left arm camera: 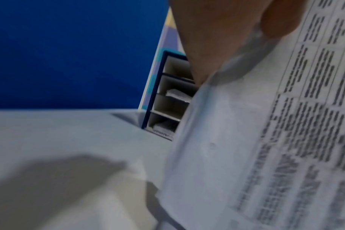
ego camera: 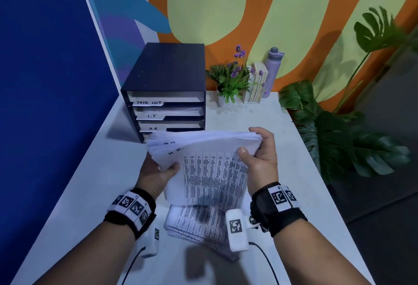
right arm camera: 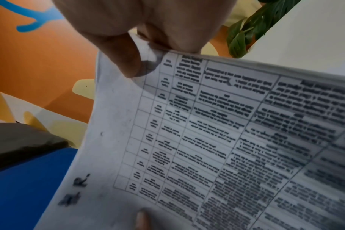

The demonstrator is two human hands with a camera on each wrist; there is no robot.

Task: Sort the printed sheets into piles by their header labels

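A thick stack of printed sheets (ego camera: 210, 164) is held up above the white table (ego camera: 260, 117), with "H.R." handwritten near its left corner. My left hand (ego camera: 158, 171) grips the stack's left edge, thumb on top (left arm camera: 274, 18). My right hand (ego camera: 260, 153) grips the right edge, thumb on the top sheet (right arm camera: 128, 62), which shows a printed table (right arm camera: 226, 140). A second pile of printed sheets (ego camera: 199, 223) lies on the table under my wrists. The dark sorter (ego camera: 167, 90) behind has slots labelled TASK LIST, I.T and H.R.; some slots hold paper (left arm camera: 177, 95).
A potted purple-flower plant (ego camera: 230, 81), books (ego camera: 257, 83) and a lilac bottle (ego camera: 273, 69) stand at the table's back edge. A large leafy plant (ego camera: 339, 130) crowds the right side. A blue wall (ego camera: 45, 81) borders the left.
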